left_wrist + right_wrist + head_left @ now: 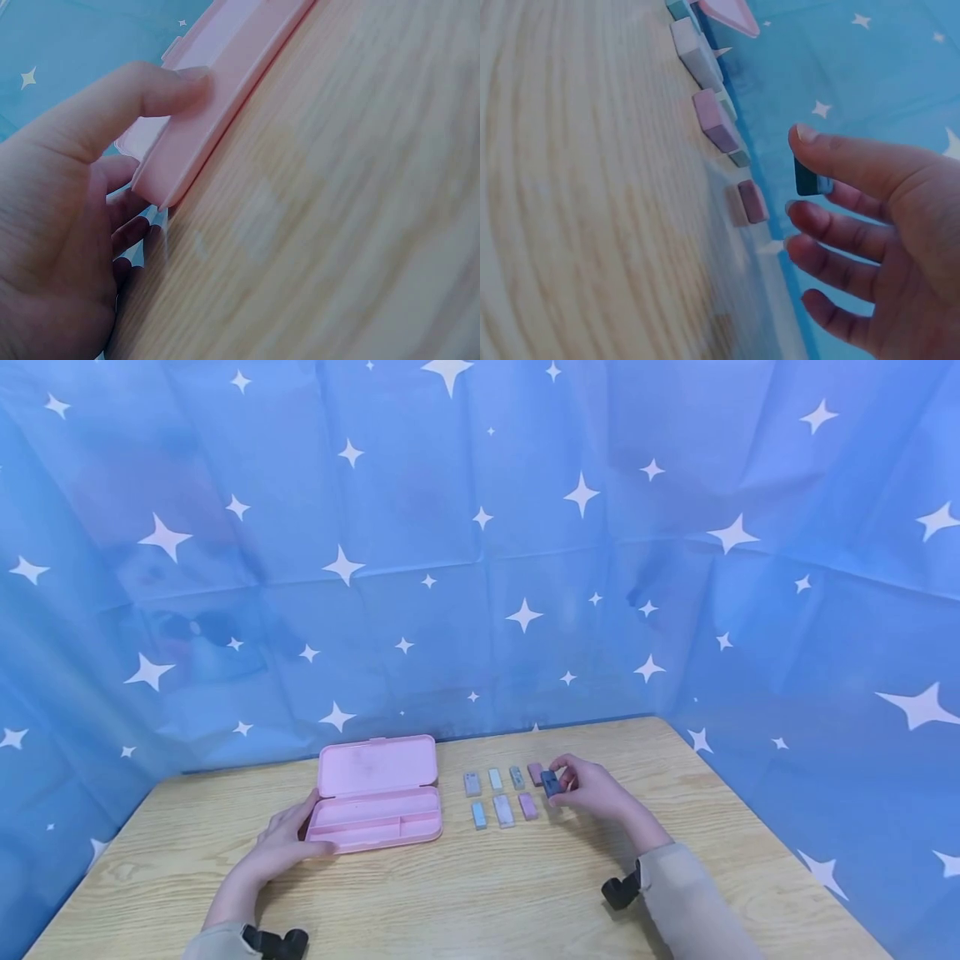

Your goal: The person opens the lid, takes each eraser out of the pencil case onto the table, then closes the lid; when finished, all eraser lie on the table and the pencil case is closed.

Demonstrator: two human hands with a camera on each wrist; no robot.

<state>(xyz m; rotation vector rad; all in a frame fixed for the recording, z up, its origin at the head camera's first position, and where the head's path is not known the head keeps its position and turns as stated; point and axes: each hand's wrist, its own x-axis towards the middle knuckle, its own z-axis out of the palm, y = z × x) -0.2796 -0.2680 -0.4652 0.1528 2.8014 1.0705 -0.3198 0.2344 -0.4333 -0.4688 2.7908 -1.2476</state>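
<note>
An open pink pencil case (352, 846) lies on the table with its lid tipped back and its compartments bare. My left hand (281, 847) holds its left end, the thumb (169, 88) on the front wall and the fingers around the side. My right hand (592, 789) pinches a small dark blue rectangular block (551, 783) between thumb and fingers, raised above the table in the right wrist view. Its other fingers are spread below. Beside it lie a dusky pink block (535, 773) and a pinkish purple block (528, 807).
More small blocks stand in two rows right of the case, including a lavender block (503, 811), a light blue block (478, 815) and a grey speckled block (517, 777). A blue cloth (420, 610) with white stars hangs behind the wooden table (450, 893).
</note>
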